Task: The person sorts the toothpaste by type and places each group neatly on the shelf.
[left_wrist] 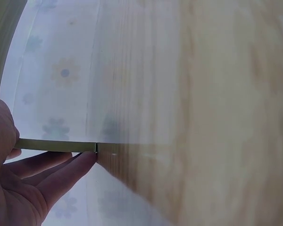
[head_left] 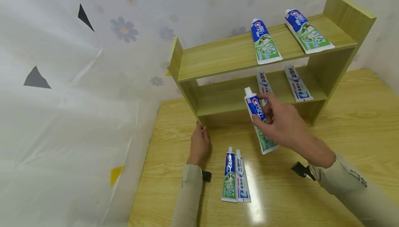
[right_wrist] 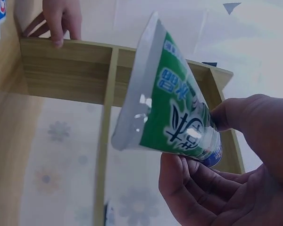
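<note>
My right hand (head_left: 285,124) pinches a blue-and-green Crest toothpaste tube (head_left: 256,106) between thumb and fingers, with its white cap tilted up and away. The tube is held off the table, before the lower shelf; its flat crimped end (right_wrist: 132,103) looms close in the right wrist view. At the lower left of the wooden shelf rack (head_left: 215,60), my left hand (head_left: 198,144) grips the side panel, thumb on one side and fingers (left_wrist: 68,176) on the other. Two tubes lie side by side on the table: a Crest tube (head_left: 229,176) and a white toothpaste tube (head_left: 242,180).
On the upper shelf lie two more Crest tubes (head_left: 266,43) (head_left: 307,31). The lower shelf holds two white tubes (head_left: 263,81) (head_left: 297,83), one partly behind my right hand. A wood-grain table (head_left: 162,171) carries the rack, with a flower-patterned sheet (head_left: 93,92) behind and left.
</note>
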The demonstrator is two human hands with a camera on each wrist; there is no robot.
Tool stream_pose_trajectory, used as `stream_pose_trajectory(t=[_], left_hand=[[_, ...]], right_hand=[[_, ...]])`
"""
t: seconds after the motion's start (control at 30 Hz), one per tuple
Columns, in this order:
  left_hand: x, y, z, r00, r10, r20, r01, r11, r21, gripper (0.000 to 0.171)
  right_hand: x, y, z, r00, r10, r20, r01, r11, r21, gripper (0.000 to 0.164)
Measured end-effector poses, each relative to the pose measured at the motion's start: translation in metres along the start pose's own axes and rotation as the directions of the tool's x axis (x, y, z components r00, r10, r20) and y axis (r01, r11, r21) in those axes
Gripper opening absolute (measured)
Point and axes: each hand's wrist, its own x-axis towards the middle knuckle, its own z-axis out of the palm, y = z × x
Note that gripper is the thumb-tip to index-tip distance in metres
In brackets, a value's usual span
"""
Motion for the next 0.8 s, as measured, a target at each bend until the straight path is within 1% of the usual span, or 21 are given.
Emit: stream_pose_trajectory(t=[0.07, 0.1, 0.13, 0.2, 0.37, 0.53, 0.67, 0.8], left_hand=[[0.0, 0.0, -0.001, 1.0, -0.001, 0.01, 0.001, 1.0, 0.002, 0.031], [0.001, -0.009, 0.005, 1.0, -0.015, 0.018, 0.015, 1.0, -0.002, 0.034], [0.001, -0.009, 0.004, 0.999, -0.017, 0.03, 0.017, 1.0, 0.0, 0.037], [0.001, -0.009, 0.003, 0.999, -0.02, 0.046, 0.019, 1.0, 0.013, 0.039], [0.001, -0.007, 0.003, 0.998, -0.033, 0.047, 0.031, 0.999, 0.023, 0.04], [0.001, -0.009, 0.004, 0.999, -0.022, 0.04, 0.021, 0.999, 0.024, 0.04], [0.001, -0.01, 0.004, 0.999, -0.017, 0.032, 0.016, 0.999, 0.033, 0.039], [0.0, -0.009, 0.004, 0.998, -0.033, 0.046, 0.032, 0.999, 0.016, 0.041]], right_hand=[[0.001, -0.002, -0.006, 1.0, 0.0, 0.002, 0.0, 1.0, -0.01, 0.066], [0.002, -0.003, -0.009, 1.0, 0.0, 0.005, 0.0, 1.0, -0.012, 0.066], [0.003, -0.005, -0.012, 1.0, -0.007, -0.001, 0.007, 1.0, -0.015, 0.067], [0.005, -0.009, -0.017, 0.999, -0.037, -0.021, 0.037, 0.999, -0.018, 0.066], [0.016, -0.023, -0.03, 0.988, -0.131, -0.076, 0.128, 0.991, -0.045, 0.066], [0.034, -0.045, -0.044, 0.978, -0.181, -0.108, 0.172, 0.981, -0.084, 0.061], [0.05, -0.059, -0.052, 0.972, -0.198, -0.127, 0.185, 0.977, -0.101, 0.059], [0.062, -0.066, -0.057, 0.973, -0.192, -0.127, 0.184, 0.98, -0.073, 0.06]])
